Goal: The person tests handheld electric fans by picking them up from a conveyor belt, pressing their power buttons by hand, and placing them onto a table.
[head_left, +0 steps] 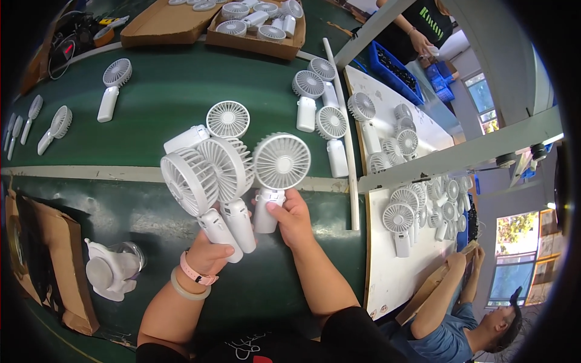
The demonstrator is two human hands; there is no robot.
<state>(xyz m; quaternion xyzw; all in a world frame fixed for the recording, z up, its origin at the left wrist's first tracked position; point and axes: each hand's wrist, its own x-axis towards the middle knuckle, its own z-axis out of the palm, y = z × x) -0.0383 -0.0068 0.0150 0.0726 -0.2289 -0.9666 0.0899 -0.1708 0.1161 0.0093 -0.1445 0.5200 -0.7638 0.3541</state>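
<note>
- The left hand (213, 249) is closed around the handles of two white fans (230, 227), which lean side by side toward the upper left; their round caged heads overlap.
- The right hand (295, 219) grips another white fan (282, 161) by its handle, thumb on the front. This one stands nearly upright, its head just beside the left hand's pair.
- All three held fans are over the green bench (181, 75), in front of the person.
- A pink watch strap (197, 273) and a pale bangle (187, 290) circle the left wrist.
- Just behind the held fans is a round fan head (228, 119), with a white handle (186, 139) beside it; whether they form one fan, I cannot tell.
- Three fans (307, 114) lie near a white rod (352, 193) at the bench's right side.
- More fans (109, 103) lie spaced out at the far left.
- At the back, a cardboard box (249, 46) holds several fans, beside a brown cardboard tray (160, 27).
- On the right, a white bench (381, 287) carries many fans (398, 218).
- Past it, a co-worker in a blue shirt (445, 339) holds a cardboard piece.
- Another person's hand (420, 42) shows above a blue crate (393, 71).
</note>
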